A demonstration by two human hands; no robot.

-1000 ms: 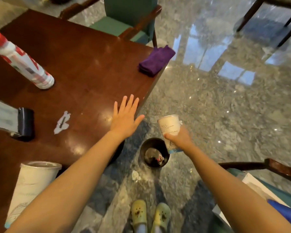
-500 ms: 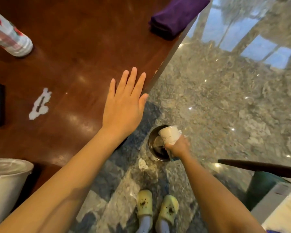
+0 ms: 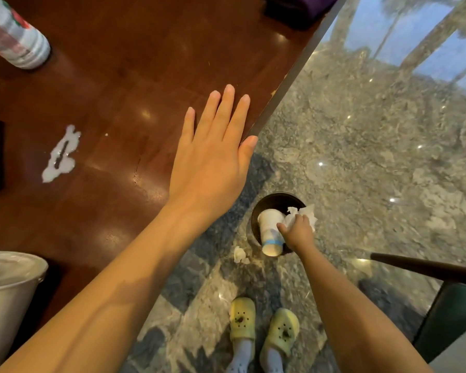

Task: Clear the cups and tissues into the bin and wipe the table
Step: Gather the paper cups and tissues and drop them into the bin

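While lying tilted in the bin (image 3: 273, 198), base up, cup (image 3: 270, 229) sitting just left of right hand (image 3: 297, 232), fingers (image 3: 282, 228) pinching tissue (image 3: 306, 213) over the rim; left hand (image 3: 213, 160) resting flat, released, on tabletop (image 3: 151, 76).

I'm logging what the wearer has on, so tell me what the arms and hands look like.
Both forearms are bare, with no sleeves in view. The left hand and right hand wear no gloves; no rings, watch or bracelets are visible.

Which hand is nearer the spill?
Left. The left hand lies flat on the table just right of the spill; the right hand is down at the bin.
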